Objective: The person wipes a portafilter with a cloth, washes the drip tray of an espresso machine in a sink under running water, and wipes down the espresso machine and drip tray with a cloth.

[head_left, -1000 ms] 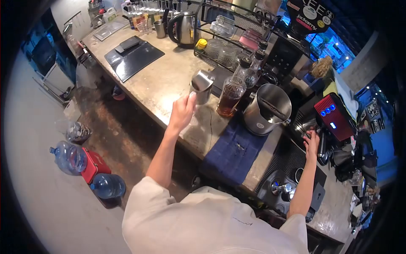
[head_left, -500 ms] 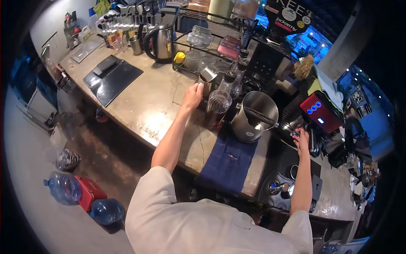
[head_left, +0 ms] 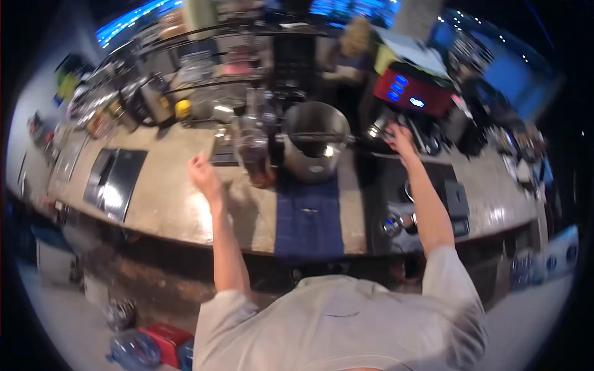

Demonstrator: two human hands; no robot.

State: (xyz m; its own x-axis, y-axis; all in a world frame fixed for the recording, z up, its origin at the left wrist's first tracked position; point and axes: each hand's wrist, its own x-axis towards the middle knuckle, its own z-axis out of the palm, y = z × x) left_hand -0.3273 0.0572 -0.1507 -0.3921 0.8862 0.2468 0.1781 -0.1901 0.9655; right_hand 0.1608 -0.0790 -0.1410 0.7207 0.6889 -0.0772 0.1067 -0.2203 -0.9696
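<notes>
My left hand point(head_left: 203, 176) is over the counter, left of a dark tray with glass bottles point(head_left: 252, 145) and a metal cup point(head_left: 223, 113). Its fingers are curled in, blurred by motion, and nothing shows in them. My right hand point(head_left: 401, 141) is at the front of a red machine point(head_left: 413, 89) with lit blue buttons. The fingers there bend around a small shiny metal part that I cannot make out. Between my arms a steel bucket point(head_left: 315, 170) with a dark bar across it stands at the back of a dark blue cloth point(head_left: 307, 219).
A black mat point(head_left: 387, 185) with metal tools and a dark scale point(head_left: 455, 201) lies beneath my right forearm. On the left are a black board point(head_left: 117, 182) and a kettle point(head_left: 148, 102). A wire rack point(head_left: 204, 80) with glasses stands behind.
My left hand has come away from the metal cup, which stays by the bottles. My right hand remains at the red machine. The view has turned to the right.
</notes>
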